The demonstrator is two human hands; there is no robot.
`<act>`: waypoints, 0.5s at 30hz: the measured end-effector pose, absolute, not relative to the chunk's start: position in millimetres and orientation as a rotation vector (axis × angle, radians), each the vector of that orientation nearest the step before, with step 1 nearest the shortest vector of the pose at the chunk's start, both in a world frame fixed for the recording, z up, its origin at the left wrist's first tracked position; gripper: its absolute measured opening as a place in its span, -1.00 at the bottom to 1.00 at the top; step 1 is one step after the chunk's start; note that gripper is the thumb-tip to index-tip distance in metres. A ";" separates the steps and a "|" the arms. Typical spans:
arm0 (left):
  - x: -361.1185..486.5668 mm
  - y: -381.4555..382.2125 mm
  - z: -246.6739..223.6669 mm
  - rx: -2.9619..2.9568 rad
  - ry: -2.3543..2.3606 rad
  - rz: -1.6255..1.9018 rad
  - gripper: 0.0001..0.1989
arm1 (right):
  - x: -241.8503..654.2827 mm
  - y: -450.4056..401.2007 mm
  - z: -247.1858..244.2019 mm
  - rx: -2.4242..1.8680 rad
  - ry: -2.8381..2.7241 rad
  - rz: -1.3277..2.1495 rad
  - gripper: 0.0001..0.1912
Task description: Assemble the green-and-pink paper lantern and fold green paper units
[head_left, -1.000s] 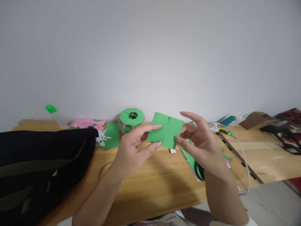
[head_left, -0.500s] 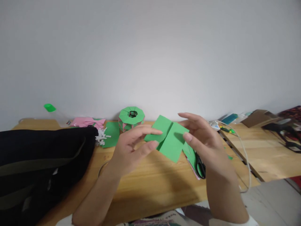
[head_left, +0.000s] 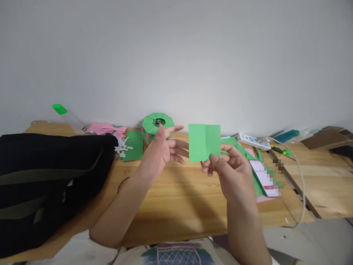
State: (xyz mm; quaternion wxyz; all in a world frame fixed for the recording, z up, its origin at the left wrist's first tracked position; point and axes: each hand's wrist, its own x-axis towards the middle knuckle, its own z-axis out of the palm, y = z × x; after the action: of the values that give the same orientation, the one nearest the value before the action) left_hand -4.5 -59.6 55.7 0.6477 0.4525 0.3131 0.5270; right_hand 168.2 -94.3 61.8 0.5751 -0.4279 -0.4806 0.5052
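Observation:
A square of green paper [head_left: 197, 141] with a vertical crease is held up above the table, its broad face toward me. My right hand [head_left: 233, 163] pinches it at the lower right corner, thumb in front and fingers behind. To its left, my left hand [head_left: 165, 147] has its fingers spread and grips nothing; the fingertips reach close to the paper's left edge, and I cannot tell whether they touch it. Behind my left hand stands a ring-shaped folded paper piece [head_left: 150, 123] in green and pink, partly covered by the hand.
Pink folded paper [head_left: 107, 129], white paper scraps [head_left: 121, 149] and a green sheet [head_left: 134, 145] lie at the back left. A black cloth item [head_left: 55, 176] covers the left side. On the right are a phone [head_left: 263, 178], a power strip [head_left: 253, 140] and a white cable [head_left: 302, 176].
My left hand has let go of the green paper and opened. The paper, now in my right hand, has turned upright and lies flat-faced toward me. The view has shifted, bringing the phone into sight.

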 end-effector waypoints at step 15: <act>10.9 -64.5 43.6 1.398 0.909 1.047 -0.92 | 202.8 -85.1 52.6 -1.002 -2.254 0.013 -0.70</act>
State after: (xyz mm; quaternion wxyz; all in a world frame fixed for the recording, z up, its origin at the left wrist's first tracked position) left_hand 10.9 -64.5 43.6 0.5535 0.5914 0.3844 0.4428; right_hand 202.8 -85.1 52.6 0.3312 -0.3833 -0.8622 0.0049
